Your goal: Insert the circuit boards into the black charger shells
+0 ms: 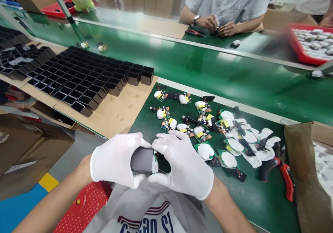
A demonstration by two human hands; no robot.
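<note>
In a white glove, my left hand (118, 160) wraps round a black plastic case (142, 160) in front of my body. My gloved right hand (182, 163) curls at the case's right end, its fingers on a green circuit board (155, 162) that sits partly inside. How deep the board goes is hidden by the case. Beyond my hands, several circuit boards (200, 132) with white blobs and yellow parts lie on the green bench. More boards with round white pads (235, 144) are heaped to the right.
Rows of open black cases (85, 70) stand on cardboard at the left. Red-handled pliers (286, 177) lie at right, beside a cardboard box (299, 156) of white pieces. Across the bench, a person (229, 7) handles a small part near a red tray (293, 45).
</note>
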